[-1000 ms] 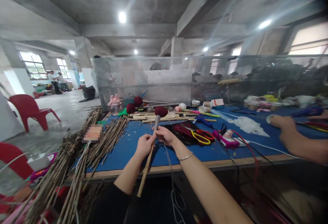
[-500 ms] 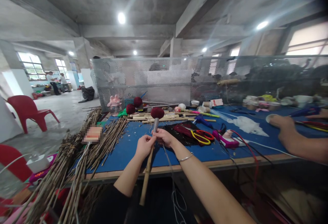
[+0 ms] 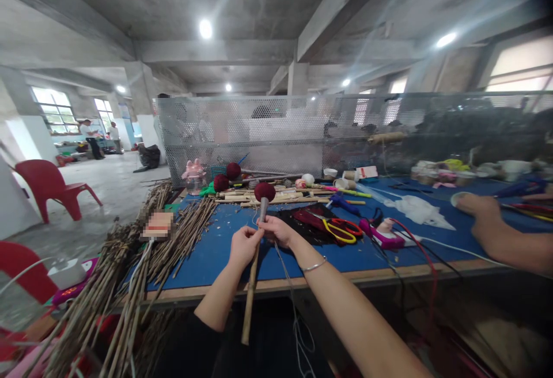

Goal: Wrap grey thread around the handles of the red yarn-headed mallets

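A bamboo stick point(image 3: 249, 297) with a grey wrapped neck and a dark red ball head point(image 3: 264, 191) stands nearly upright over the near edge of the blue table point(image 3: 216, 251). My left hand point(image 3: 243, 245) is closed round the stick's shaft. My right hand point(image 3: 276, 230) pinches the grey neck just above, with a thin white string point(image 3: 290, 297) hanging from it toward my lap. A silver bracelet point(image 3: 313, 265) sits on my right wrist.
A heap of thin dry sticks point(image 3: 125, 274) lies at the left. Yellow-and-red scissors point(image 3: 341, 229), a pink glue gun point(image 3: 382, 235) and more red-headed sticks point(image 3: 227, 177) lie on the table. Another person's arm point(image 3: 496, 231) rests at the right. A mesh screen point(image 3: 302, 130) stands behind.
The stick has swung from leaning to nearly upright, its lower end moving right and its red head shifting slightly left. Both hands kept their hold.
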Available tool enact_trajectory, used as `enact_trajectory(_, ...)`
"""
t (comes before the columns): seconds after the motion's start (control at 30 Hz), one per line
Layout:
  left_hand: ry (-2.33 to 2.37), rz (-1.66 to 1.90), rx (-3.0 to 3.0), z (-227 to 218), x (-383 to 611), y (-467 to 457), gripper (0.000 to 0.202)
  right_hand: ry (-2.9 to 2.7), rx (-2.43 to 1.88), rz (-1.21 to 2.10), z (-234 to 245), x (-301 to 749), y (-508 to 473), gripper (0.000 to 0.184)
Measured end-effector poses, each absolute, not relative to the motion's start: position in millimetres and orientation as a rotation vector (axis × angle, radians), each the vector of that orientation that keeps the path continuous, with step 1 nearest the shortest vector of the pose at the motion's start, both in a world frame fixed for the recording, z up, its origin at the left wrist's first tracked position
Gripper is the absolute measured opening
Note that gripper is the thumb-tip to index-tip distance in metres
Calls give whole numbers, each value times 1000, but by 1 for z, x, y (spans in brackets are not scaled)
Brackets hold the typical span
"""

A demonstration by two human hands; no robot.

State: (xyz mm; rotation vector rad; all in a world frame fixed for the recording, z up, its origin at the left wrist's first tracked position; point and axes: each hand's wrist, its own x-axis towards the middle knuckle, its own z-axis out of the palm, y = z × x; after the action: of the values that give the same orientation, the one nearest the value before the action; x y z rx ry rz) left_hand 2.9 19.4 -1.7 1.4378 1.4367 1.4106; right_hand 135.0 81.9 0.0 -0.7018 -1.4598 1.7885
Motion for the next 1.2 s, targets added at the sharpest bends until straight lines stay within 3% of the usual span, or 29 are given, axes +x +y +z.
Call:
enact_trajectory(0.2, 1247, 1239, 1377, -5, 2, 19, 34, -1483, -658, 1832, -2, 136, 84, 34)
enact_trajectory(0.57, 1403, 1351, 1421, -8, 3, 17, 26, -1460, -692, 1796, -2, 134, 83, 37)
enact_trajectory(0.83, 1154, 1264, 1254, -6, 5, 16, 40, -1440, -684, 1823, 5, 136, 79, 36)
enact_trajectory(1.2, 1447, 1438, 1389, -1, 6, 10, 26, -1468, -734, 1755, 2, 134, 80, 38)
